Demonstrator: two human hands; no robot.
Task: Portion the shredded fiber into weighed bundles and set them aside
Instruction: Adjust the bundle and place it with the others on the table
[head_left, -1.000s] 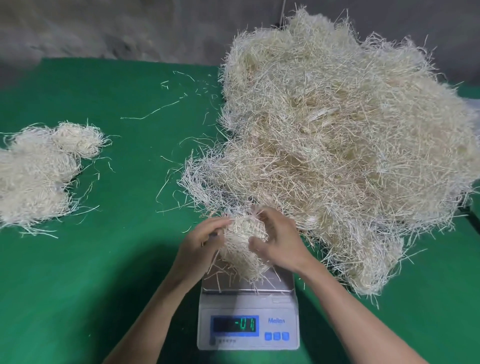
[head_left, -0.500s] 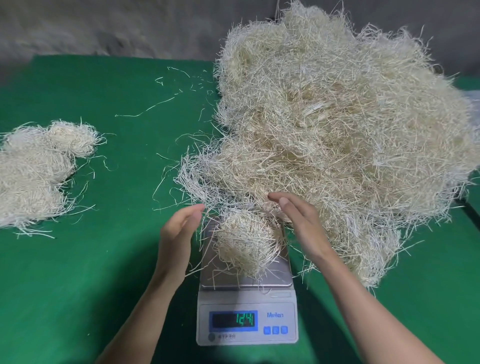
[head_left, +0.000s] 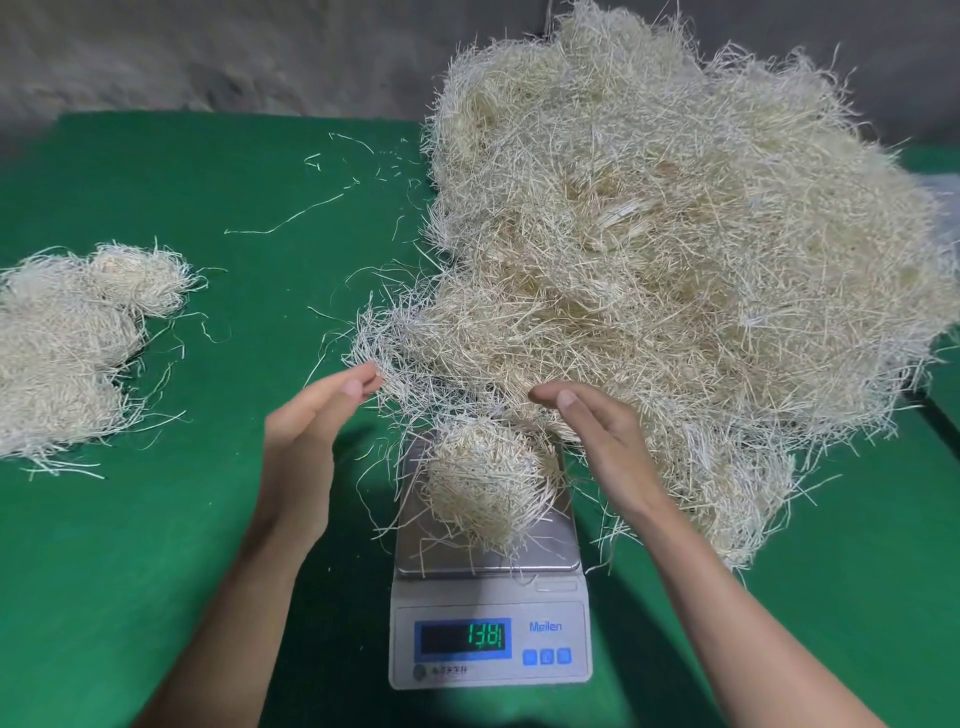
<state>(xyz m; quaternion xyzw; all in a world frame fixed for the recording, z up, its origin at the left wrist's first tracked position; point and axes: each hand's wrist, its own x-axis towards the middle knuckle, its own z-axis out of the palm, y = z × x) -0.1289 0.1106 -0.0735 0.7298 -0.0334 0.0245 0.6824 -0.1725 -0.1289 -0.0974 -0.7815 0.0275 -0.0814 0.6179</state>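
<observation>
**Risk of a false reading on the scale**

Bundle (head_left: 483, 488) lies on the steel pan of the scale (head_left: 550, 618), low in the middle of the frame, with green digits lit on the display (head_left: 462, 638). Both hands are released: the left hand (head_left: 306, 431) and the right hand (head_left: 597, 441) stand at either side of the bundle with straight fingers and grasp nothing. The left fingertips (head_left: 371, 376) reach the first strands of the heap (head_left: 675, 260); if they touch, I cannot tell.

The main danger, in my judgement, is the heap itself. Its lower edge comes down to the back and right side of the pan, and strands that lean on the pan would add weight that does not belong to the bundle. Some thin ends of the bundle also hang over the pan edge toward the table (head_left: 260, 208); if they rest there, the reading could be too low. When it is lifted, so loose a mass may drop strands or pull more out of the heap.

The fiber is pale, straw-coloured, dry-looking and wiry, in thin flat shreds, tangled in every direction. The bundle is a rough ball. The finished bundles (head_left: 62, 353) at the left edge are similar soft lumps, and single strands (head_left: 291, 218) lie on the smooth green cover.
</observation>
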